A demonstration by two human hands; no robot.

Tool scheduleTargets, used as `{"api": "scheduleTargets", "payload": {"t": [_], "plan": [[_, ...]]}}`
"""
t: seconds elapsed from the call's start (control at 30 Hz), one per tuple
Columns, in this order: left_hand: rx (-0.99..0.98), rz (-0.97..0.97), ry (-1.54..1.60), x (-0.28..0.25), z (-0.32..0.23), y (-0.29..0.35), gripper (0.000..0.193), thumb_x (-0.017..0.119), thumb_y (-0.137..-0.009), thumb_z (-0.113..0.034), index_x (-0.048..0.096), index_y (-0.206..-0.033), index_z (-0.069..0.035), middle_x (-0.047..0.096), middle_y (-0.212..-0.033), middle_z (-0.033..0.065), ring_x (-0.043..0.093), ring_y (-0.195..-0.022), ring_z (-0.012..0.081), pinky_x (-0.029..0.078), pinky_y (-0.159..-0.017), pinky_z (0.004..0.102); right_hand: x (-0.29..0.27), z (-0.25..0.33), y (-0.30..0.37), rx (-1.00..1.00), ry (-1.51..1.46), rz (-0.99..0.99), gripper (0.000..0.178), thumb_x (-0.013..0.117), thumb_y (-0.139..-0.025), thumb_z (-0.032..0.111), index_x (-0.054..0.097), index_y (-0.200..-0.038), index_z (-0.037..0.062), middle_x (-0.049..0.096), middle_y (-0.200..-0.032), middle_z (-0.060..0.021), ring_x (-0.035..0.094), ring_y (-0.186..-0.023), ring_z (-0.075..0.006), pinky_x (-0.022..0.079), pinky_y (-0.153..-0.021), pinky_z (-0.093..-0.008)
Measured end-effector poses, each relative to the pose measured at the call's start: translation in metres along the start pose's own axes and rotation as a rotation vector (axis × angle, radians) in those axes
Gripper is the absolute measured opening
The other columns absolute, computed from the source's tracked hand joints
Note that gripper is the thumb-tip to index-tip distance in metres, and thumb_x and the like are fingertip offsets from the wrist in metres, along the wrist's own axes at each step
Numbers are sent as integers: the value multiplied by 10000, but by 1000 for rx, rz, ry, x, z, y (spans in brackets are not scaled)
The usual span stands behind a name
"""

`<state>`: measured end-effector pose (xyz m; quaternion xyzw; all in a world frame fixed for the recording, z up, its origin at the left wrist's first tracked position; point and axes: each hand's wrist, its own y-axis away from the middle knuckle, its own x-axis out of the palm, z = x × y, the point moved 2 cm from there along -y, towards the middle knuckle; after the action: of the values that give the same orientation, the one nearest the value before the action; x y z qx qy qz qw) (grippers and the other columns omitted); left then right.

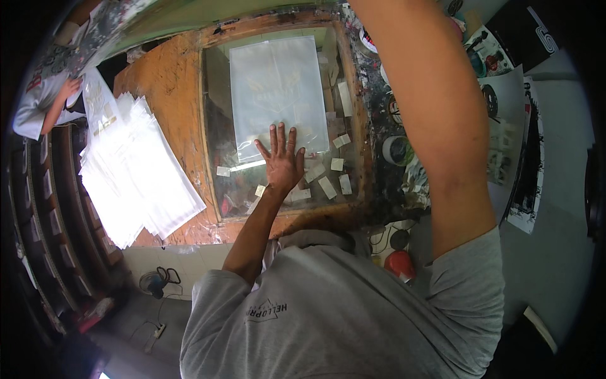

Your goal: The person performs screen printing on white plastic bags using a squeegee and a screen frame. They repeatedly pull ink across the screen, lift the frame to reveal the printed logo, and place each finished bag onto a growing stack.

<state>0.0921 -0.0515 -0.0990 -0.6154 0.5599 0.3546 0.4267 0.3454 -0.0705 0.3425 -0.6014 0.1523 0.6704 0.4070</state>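
Observation:
My left hand point(282, 163) lies flat with its fingers spread. Its fingertips rest on the near edge of a translucent whitish plastic sheet point(278, 66), possibly a bag, which bears a faint pale yellowish print. Under the sheet is a glass panel point(243, 189) set in a worn wooden frame point(210, 126). Several small pale pieces of tape point(327, 187) dot the glass around my wrist. My right arm point(451, 120) reaches up past the top edge of the picture, so the right hand is out of sight.
Left of the glass, a loose fanned stack of white plastic sheets point(136, 177) covers part of the wooden tabletop point(170, 82). At the far left another person's hand point(71, 87) is near the stack. A dark rack point(57, 221) stands below. Ink-stained clutter and a tape roll point(398, 150) line the right side.

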Motion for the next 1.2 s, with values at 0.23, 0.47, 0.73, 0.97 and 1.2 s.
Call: {"api": "scheduleTargets", "payload": {"t": [0.23,0.47,0.73,0.97,1.2], "plan": [[58,-12,16,-1,-2,0,590,548,-1029,-311,436,-1546,-48,252,-1685,207,141,-1592,380,-6,-1161,791,3,-8,10,-78,-53,-35,569,507,-980,392,651,-1249,-88,701,-1157,-287,691,-1093,-392,527,-1025,-485],[-96,-217,737,-120,-21,1,538,611,-1024,-214,476,-1515,-37,410,-1607,205,303,-1541,357,100,-1237,636,64,19,94,-150,98,-279,589,613,-944,412,613,-1371,5,688,-1161,-241,663,-1089,-316,413,-1050,-492],[-1096,-175,2173,-151,-11,70,310,704,-983,-328,577,-1130,-86,595,-1121,84,583,-1166,302,476,-1034,516,227,-3,219,75,-197,-3,455,686,-862,125,569,-1288,16,596,-1095,-199,554,-1074,-365,354,-945,-546],[-1364,-101,2008,-71,24,87,374,651,-1003,-299,518,-1281,-88,523,-1266,138,518,-1245,336,436,-1086,582,313,-90,79,32,-82,47,374,703,-884,70,672,-1252,124,735,-1082,-119,606,-1087,-336,424,-926,-501],[-1362,-238,1987,-79,12,93,274,696,-970,-209,535,-1159,-93,580,-1100,70,594,-1128,275,511,-938,489,384,-112,23,29,38,4,413,654,-906,59,666,-1309,145,733,-1156,-92,632,-1105,-305,459,-939,-498]]}}
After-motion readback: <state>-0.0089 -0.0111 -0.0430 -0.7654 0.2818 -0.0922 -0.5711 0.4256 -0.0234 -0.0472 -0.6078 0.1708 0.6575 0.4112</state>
